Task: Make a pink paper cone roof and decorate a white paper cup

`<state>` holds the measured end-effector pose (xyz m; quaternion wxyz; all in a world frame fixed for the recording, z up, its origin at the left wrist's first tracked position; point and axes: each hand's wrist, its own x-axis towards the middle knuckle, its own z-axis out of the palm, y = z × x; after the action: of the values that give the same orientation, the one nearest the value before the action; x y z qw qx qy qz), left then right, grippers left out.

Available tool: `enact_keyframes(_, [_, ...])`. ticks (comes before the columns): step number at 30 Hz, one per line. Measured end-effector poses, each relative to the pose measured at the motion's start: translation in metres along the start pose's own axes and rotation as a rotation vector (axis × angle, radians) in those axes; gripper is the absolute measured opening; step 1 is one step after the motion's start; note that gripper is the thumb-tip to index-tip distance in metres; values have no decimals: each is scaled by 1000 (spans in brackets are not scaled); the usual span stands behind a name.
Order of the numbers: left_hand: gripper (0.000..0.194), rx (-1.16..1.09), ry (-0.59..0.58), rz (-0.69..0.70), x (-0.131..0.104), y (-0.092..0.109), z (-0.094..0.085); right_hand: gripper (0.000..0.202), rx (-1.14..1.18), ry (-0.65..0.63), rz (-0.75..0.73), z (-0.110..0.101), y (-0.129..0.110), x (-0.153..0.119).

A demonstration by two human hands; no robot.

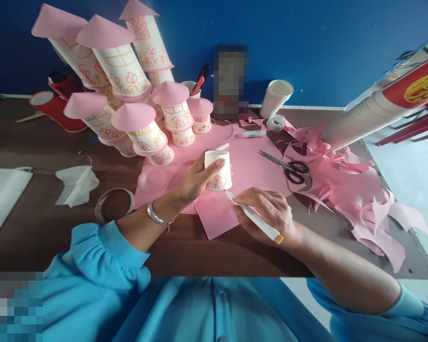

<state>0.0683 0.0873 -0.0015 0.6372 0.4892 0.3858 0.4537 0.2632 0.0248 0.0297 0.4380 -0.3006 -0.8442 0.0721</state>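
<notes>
My left hand (197, 178) is wrapped round a small white paper cup (219, 180) with red flowers and yellowish grass drawn near its rim. Between the fingers of my right hand (267, 213) is a white marker (258, 222) with an orange end; its tip is at the cup's lower edge, and I cannot tell if it touches. Both hands are over pink paper (217, 213). Beyond them to the left stand several decorated paper-cup towers (123, 73) with pink cone roofs.
Black-handled scissors (288, 167) and pink scraps (356, 190) lie right, near a tall stack of paper cups (360, 118). A glue stick (250, 134), a tape roll (276, 122) and a white cup (276, 97) are at the back. Another tape roll (99, 209) lies left.
</notes>
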Motion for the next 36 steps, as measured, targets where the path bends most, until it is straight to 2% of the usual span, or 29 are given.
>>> enact_keyframes(10, [55, -41, 15, -20, -2, 7, 3, 13, -36, -8, 2, 0, 4, 0])
enact_keyframes(18, [51, -54, -29, 25, -1, 1, -3, 14, -7, 35, 23, -4, 0, 0])
enact_keyframes(24, [48, -56, -33, -14, 0, 2, -7, 15, -34, 51, 7, -6, 0, 3])
enact_keyframes(30, [54, -50, -6, -41, 2, -4, -10, 20, -9, 48, -24, -4, 1, 3])
enact_keyframes(36, [48, -54, -41, -28, 0, -2, -11, 20, -11, 34, -41, 0, 2, 1])
